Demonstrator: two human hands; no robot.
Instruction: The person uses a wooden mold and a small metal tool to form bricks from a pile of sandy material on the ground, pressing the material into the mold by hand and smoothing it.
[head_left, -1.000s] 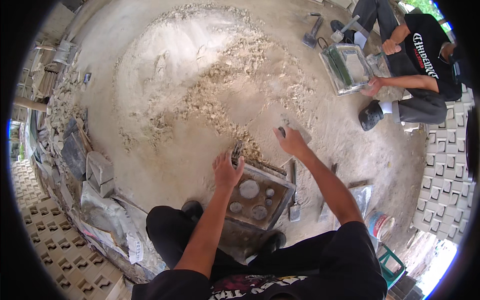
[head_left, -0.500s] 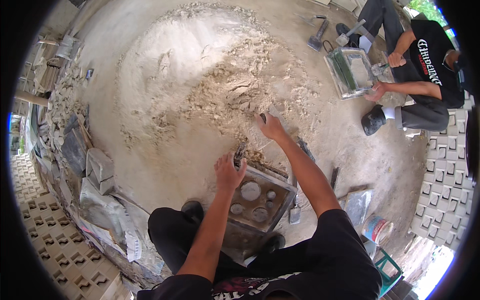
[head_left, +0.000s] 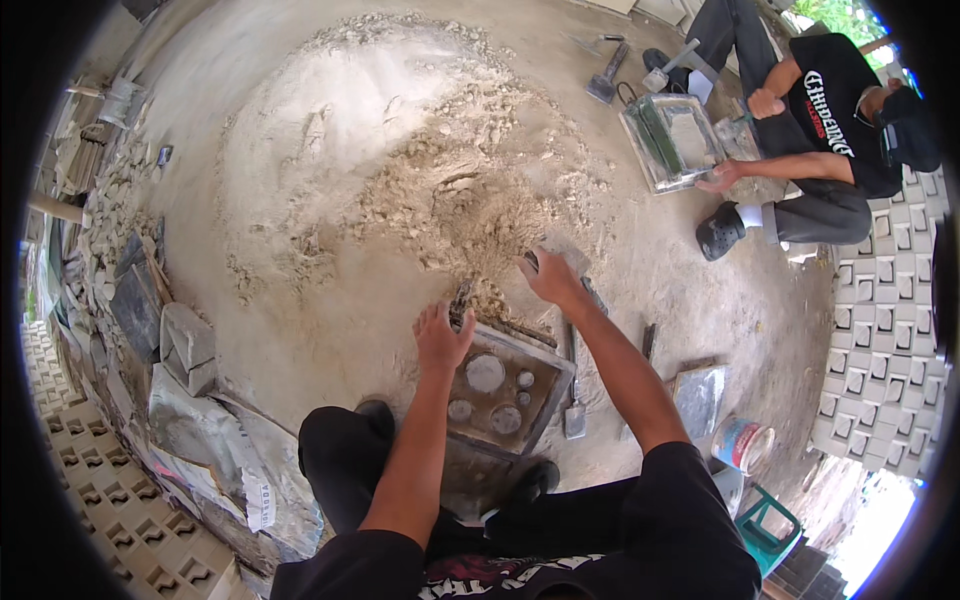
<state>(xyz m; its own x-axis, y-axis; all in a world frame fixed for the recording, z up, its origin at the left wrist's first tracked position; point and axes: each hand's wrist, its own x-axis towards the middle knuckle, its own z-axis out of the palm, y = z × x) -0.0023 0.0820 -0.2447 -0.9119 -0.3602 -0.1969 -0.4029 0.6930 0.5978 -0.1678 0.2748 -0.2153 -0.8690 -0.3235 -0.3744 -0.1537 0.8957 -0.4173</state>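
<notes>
My right hand [head_left: 556, 277] is closed round the dark handle of a trowel [head_left: 567, 249], its pale blade against the loose sandy mix [head_left: 480, 225]. My left hand [head_left: 441, 337] is at the upper left corner of a square mould [head_left: 516, 438] that stands between my feet. Its thumb and fingers lie either side of a dark, dirt-caked piece [head_left: 460, 300], whose kind I cannot make out. Several round pale discs, one larger [head_left: 485, 373], show on the mould's face. Crumbly mix lies along the mould's far edge.
At upper right a co-worker [head_left: 825, 115] sits with a hand on another framed mould [head_left: 650, 140], near a mallet [head_left: 607, 75]. To my right are a small spatula [head_left: 575, 418], a grey slab [head_left: 700, 390], a paint bucket [head_left: 744, 445] and a green stool [head_left: 770, 530]. Rubble [head_left: 110, 210] lines the left.
My right hand has drawn the trowel slightly back toward me, and a hollow shows in the mix ahead of it. The whole view has shifted a little. The co-worker's upper hand has lifted away from the mould.
</notes>
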